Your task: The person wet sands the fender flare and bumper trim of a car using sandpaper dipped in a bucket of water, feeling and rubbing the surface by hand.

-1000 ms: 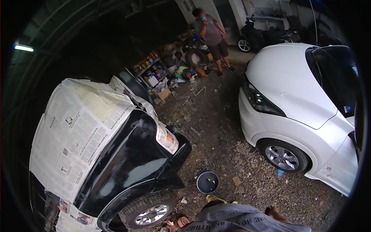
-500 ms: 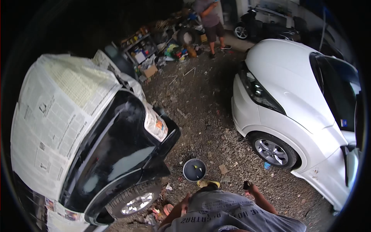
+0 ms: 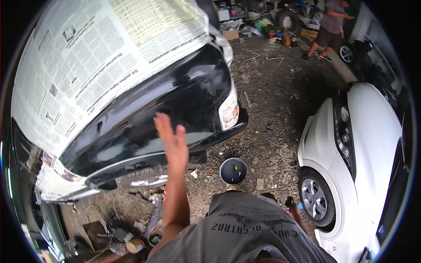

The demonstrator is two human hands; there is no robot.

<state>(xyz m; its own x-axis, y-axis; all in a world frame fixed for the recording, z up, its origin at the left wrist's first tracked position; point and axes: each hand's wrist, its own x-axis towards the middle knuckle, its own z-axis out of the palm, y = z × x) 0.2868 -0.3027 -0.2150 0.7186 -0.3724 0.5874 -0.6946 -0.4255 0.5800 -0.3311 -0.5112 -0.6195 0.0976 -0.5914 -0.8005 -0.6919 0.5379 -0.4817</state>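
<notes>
My left hand (image 3: 174, 142) is raised in front of the black car fender (image 3: 199, 98), its fingers stretched and apart, with nothing in them. Whether it touches the panel I cannot tell. The fender has dull grey patches along its lower part, above the wheel arch. Low at my right side, my right hand (image 3: 294, 210) is closed around a small black object (image 3: 289, 201) whose kind does not show. On the gravel ahead of my feet stands a round grey bucket (image 3: 223, 172) with dark liquid and a few pieces in it.
Newspaper sheets (image 3: 87, 65) cover the dark car's top. A white car (image 3: 372, 118) stands on the right. At the back, a person (image 3: 331, 26) is near a motorbike wheel (image 3: 346, 54). Clutter and a tyre (image 3: 287, 20) line the far side. Loose parts lie lower left.
My left hand has risen from my side to the fender. My view has turned left, toward the dark car. The person at the back now has their legs apart in a stride.
</notes>
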